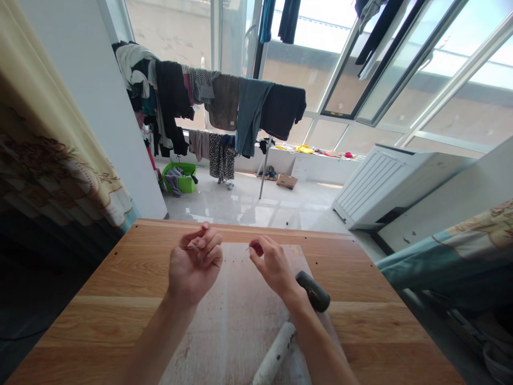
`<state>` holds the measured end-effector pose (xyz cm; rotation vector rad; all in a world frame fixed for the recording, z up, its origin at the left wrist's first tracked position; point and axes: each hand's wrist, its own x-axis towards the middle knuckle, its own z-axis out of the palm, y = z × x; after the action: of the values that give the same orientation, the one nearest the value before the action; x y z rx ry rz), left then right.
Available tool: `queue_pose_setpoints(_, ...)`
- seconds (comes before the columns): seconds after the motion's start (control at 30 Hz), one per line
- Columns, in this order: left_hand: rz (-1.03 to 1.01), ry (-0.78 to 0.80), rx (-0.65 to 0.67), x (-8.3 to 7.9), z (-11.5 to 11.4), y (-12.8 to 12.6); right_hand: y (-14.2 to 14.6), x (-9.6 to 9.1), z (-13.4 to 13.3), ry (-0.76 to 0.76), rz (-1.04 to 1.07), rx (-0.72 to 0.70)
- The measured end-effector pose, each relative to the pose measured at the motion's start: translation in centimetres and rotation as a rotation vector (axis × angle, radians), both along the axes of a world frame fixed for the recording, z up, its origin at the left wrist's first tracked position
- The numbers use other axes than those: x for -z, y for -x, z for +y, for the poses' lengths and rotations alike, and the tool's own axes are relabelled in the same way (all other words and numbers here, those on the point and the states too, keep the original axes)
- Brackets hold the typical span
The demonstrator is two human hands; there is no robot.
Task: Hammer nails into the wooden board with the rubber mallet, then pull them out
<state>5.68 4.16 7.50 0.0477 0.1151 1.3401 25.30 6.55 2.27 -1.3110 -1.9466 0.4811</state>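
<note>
My left hand (195,262) is turned palm up above the far left part of a whitish, worn board (216,331). Its fingers curl over thin metal pieces that look like nails (193,247). Across from it, my right hand (272,262) pinches a small thin nail (247,249) between thumb and fingertips, a little above the board. Small dark dots run in rows on the board between the hands. A hammer with a black head (313,292) and a pale, scuffed handle (276,353) lies partly on the board, its middle hidden under my right forearm.
The board rests on a wooden tabletop (104,299) with small dark marks near its edges. Beyond stand a drying rack with clothes (224,101), a green basin (186,183), a cardboard box (286,182) and a white cabinet (385,182). Curtains (60,133) hang at both sides.
</note>
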Motion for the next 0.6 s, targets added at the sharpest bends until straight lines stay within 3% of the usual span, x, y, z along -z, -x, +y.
queue_pose_setpoints(0.17,0.004,-0.043,-0.071,-1.3,-0.2,1.3,-0.2,0.1,0.1,-0.005,0.021,0.002)
queue_pose_setpoints(0.33,-0.035,-0.002,-0.005,-0.8,0.0,0.5,-0.1,0.0,0.1,-0.008,0.029,-0.006)
queue_pose_setpoints(0.47,-0.039,0.012,-0.053,-0.5,0.0,0.1,-0.2,-0.4,0.0,-0.019,0.035,-0.003)
queue_pose_setpoints(0.6,-0.030,0.134,-0.076,-0.6,0.2,-0.2,-0.3,-0.9,-0.2,-0.030,0.046,0.001)
